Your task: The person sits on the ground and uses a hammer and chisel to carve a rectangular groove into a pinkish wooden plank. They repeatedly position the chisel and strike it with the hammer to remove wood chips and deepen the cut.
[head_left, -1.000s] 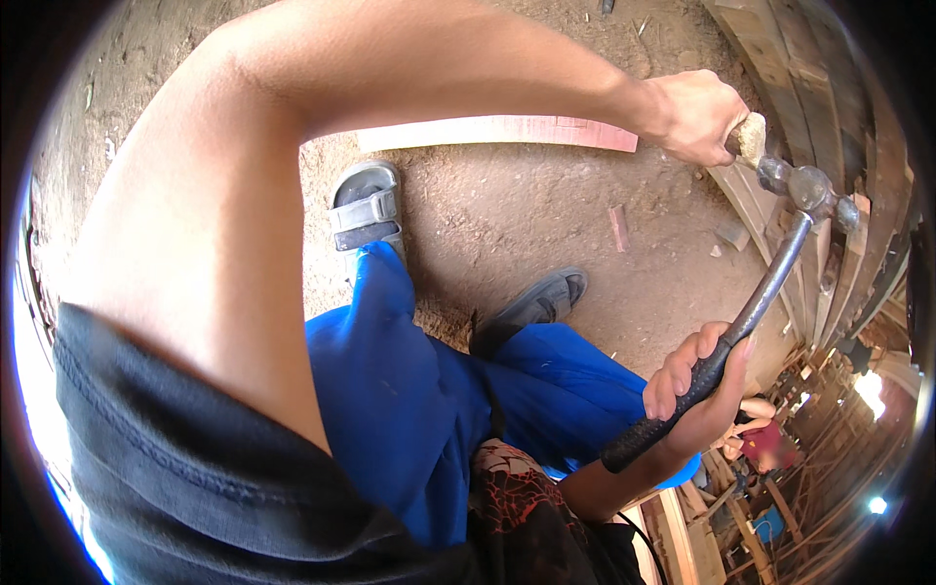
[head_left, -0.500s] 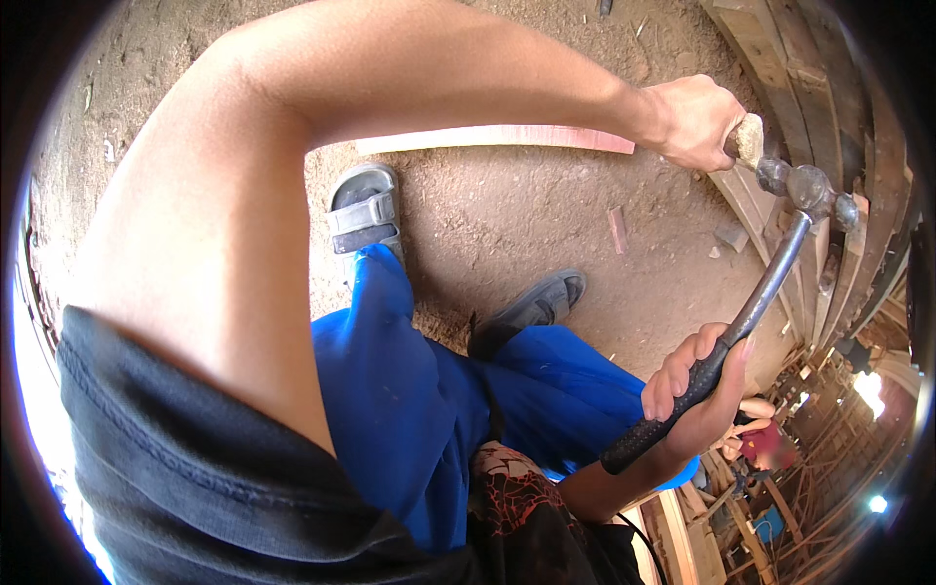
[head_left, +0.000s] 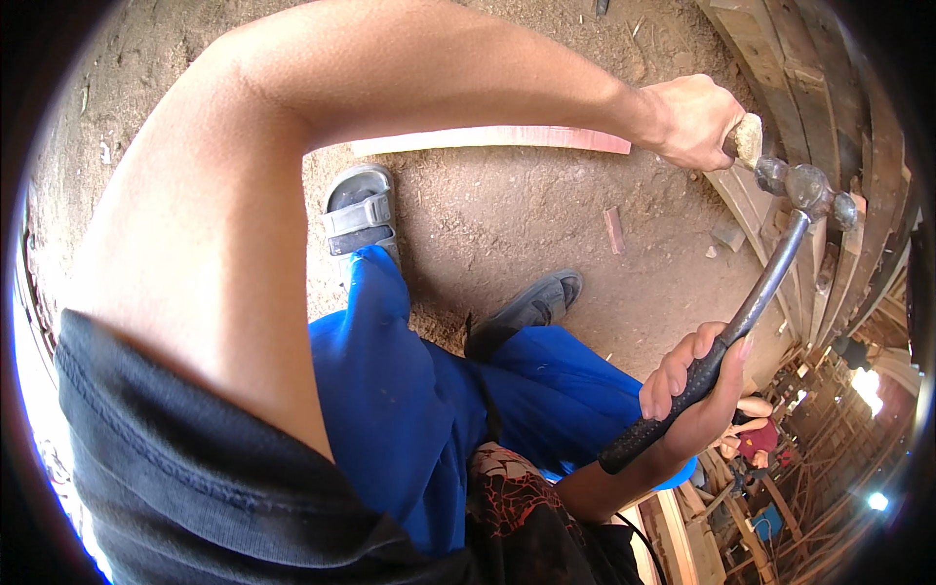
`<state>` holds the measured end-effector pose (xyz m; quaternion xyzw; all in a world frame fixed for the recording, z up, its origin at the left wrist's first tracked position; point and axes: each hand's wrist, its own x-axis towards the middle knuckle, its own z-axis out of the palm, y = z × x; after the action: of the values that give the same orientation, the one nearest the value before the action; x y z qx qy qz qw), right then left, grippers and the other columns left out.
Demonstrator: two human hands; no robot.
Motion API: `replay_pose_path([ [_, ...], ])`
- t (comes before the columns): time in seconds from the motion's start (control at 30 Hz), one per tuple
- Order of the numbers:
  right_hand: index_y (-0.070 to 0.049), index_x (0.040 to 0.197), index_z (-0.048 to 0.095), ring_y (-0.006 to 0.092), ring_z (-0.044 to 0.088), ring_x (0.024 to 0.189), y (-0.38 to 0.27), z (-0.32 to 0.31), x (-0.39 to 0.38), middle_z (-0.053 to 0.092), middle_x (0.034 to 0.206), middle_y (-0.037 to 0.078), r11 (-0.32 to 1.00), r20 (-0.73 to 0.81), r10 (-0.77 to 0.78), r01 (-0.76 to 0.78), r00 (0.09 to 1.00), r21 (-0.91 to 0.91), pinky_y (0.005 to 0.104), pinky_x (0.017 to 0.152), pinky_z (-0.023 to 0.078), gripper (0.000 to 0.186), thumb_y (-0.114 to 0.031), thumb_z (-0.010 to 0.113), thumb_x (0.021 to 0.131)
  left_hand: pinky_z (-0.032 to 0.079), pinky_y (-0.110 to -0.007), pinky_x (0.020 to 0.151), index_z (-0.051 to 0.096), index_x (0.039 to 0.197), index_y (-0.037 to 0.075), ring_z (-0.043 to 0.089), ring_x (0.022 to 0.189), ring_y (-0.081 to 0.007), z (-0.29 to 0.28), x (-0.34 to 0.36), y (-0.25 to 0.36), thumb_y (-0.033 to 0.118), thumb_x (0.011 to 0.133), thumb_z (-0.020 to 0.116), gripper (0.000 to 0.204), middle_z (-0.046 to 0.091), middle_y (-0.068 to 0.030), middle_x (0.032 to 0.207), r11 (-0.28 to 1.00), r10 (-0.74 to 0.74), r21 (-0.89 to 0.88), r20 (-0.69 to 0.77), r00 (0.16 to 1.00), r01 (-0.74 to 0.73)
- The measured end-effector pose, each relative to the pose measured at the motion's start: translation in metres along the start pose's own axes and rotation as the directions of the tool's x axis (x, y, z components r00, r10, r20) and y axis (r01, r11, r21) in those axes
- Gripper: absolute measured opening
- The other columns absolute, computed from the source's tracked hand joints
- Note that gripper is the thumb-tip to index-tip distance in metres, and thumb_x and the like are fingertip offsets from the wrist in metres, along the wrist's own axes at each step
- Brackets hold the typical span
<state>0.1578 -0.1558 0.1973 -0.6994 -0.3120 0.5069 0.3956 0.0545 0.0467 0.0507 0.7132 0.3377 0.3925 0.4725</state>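
My left hand (head_left: 694,125) is closed round a short wooden tool handle (head_left: 749,139), whose pale, battered butt sticks out of the fist. The tool's other end is hidden. Lower right, my right hand (head_left: 694,375) grips a ball-peen hammer (head_left: 763,278) by its black dimpled rubber grip. The hammer has a bare metal shaft and a worn steel head (head_left: 807,187). One face of that head is right at the butt of the wooden handle; whether they touch, I cannot tell.
Stacked timber planks (head_left: 770,68) curve along the right side. A pinkish board (head_left: 497,139) lies on the dirt floor beyond my sandalled feet, near a small wood scrap (head_left: 613,230). Another person (head_left: 756,439) is at the lower right among wood pieces.
Both hands, the hammer and the wooden handle keep almost the same places. The view has shifted very slightly.
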Motion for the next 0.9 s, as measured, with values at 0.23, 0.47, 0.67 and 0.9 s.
replay_pose_path([
  [0.23,-0.004,0.091,0.045,0.0116,0.036,0.032,-0.001,-0.003,-0.001,0.042,0.055,0.006,1.0,-0.006,0.0,0.0,1.0,-0.016,0.0249,0.03,0.034,0.044,-0.042,0.03,0.106,0.057,-0.042,0.075,0.067,0.097,0.002,0.069,0.077,-0.0338,0.004,-0.001,-0.001,0.016,0.075,0.062,0.026,0.069,-0.0198,0.08,0.999,0.042,0.013,-0.051,0.998,-0.042],
  [0.47,-0.006,0.092,0.042,0.0125,0.036,0.029,-0.036,-0.029,-0.018,0.043,0.054,0.005,0.989,0.137,-0.099,0.082,0.986,0.125,0.0254,0.022,0.03,0.048,-0.049,0.023,0.105,0.056,-0.042,0.083,0.069,0.1,0.005,0.068,0.087,-0.0359,0.0,-0.006,-0.001,0.021,0.078,0.064,0.027,0.07,-0.0194,0.089,1.0,0.016,-0.011,-0.066,0.998,-0.017],
  [0.67,-0.009,0.091,0.04,0.0154,0.037,0.028,-0.045,-0.02,-0.022,0.039,0.053,0.006,0.893,0.188,-0.404,0.343,0.895,0.291,0.0287,0.024,0.035,0.051,-0.054,0.02,0.104,0.057,-0.042,0.081,0.068,0.101,0.004,0.069,0.085,-0.0353,-0.001,-0.005,0.001,0.019,0.078,0.066,0.028,0.07,-0.0192,0.087,0.999,0.042,-0.006,-0.081,0.996,-0.043],
  [0.9,-0.009,0.095,0.041,0.0143,0.035,0.028,-0.035,-0.009,-0.009,0.04,0.053,0.005,0.908,0.207,0.182,-0.245,0.961,0.339,0.0306,0.023,0.032,0.05,-0.054,0.021,0.104,0.054,-0.043,0.085,0.07,0.101,0.009,0.067,0.09,-0.0372,-0.003,-0.008,-0.004,0.023,0.079,0.062,0.028,0.07,-0.0196,0.092,0.999,-0.002,-0.033,-0.063,0.998,0.0],
])
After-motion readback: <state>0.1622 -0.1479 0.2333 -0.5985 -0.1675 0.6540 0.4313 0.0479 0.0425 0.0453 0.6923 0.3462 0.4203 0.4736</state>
